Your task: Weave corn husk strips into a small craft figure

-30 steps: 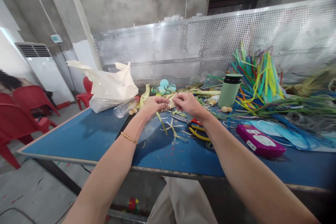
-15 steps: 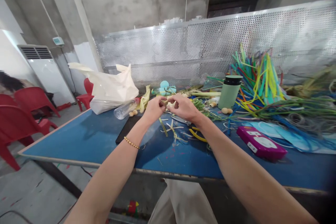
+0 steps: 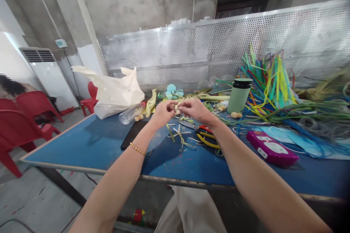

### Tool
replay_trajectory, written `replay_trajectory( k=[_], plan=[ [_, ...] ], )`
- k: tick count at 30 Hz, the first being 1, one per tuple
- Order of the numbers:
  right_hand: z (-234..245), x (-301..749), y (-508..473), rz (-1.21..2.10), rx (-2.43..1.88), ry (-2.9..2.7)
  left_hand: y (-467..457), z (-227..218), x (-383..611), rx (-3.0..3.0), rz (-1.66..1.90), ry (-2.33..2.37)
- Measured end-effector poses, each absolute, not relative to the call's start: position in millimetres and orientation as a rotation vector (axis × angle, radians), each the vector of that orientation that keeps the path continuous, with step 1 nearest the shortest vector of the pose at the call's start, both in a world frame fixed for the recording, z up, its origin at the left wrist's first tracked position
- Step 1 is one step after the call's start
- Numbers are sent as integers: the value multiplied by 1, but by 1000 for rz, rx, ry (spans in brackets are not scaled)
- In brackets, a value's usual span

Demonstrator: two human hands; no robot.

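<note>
Above the back half of the blue table, my left hand (image 3: 164, 113) and my right hand (image 3: 197, 110) meet with fingers pinched. Between their fingertips is a small pale straw-like piece (image 3: 177, 109), partly hidden by the fingers; its exact kind is too small to make out. Just below my hands lie thin pale strips (image 3: 179, 133) and green scraps. Scissors with yellow and red handles (image 3: 208, 140) rest beside my right forearm, blades toward the back left. A black flat device (image 3: 133, 134) lies left of my left wrist.
On the table (image 3: 82, 145) stand a white plastic bag (image 3: 117, 93), a clear bottle (image 3: 127, 115) on its side and a green flask (image 3: 239, 96). Colourful strips (image 3: 273, 83), a purple box (image 3: 272, 149) and blue face masks (image 3: 303, 140) occupy the right. Red chairs (image 3: 38, 107) stand left.
My right hand has drawn slightly right, its fingers straighter and still pinching. My left hand has edged slightly right. More of the scissors' handles now shows.
</note>
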State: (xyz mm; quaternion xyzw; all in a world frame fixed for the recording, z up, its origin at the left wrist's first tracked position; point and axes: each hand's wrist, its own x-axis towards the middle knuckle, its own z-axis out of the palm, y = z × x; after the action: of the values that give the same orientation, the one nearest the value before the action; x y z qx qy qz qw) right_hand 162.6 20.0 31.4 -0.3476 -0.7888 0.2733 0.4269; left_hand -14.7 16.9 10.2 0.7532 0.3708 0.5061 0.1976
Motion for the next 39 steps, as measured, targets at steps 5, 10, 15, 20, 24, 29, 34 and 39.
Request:
replay_trajectory(
  k=[5,10,15,20,24,29,34,39],
  plan=[
    [39,162,10,700,-863,-1967,16,12,-17,2137,1407,1042],
    [40,161,8,808,-864,-1876,12,17,-20,2069,1376,1096],
    [39,161,9,773,-870,-1772,12,20,-23,2023,1338,1070],
    [40,160,6,720,-853,-1699,17,18,-26,2006,1294,1159],
    [41,161,7,642,-908,-1671,23,14,-28,1851,1292,1160],
    [37,160,12,234,-1036,-1810,25,13,-31,1947,1506,1356],
    [35,152,10,207,-946,-2008,17,16,-30,1932,1324,1007],
    [34,152,9,412,-935,-1963,14,16,-29,1902,1267,978]
  ],
)
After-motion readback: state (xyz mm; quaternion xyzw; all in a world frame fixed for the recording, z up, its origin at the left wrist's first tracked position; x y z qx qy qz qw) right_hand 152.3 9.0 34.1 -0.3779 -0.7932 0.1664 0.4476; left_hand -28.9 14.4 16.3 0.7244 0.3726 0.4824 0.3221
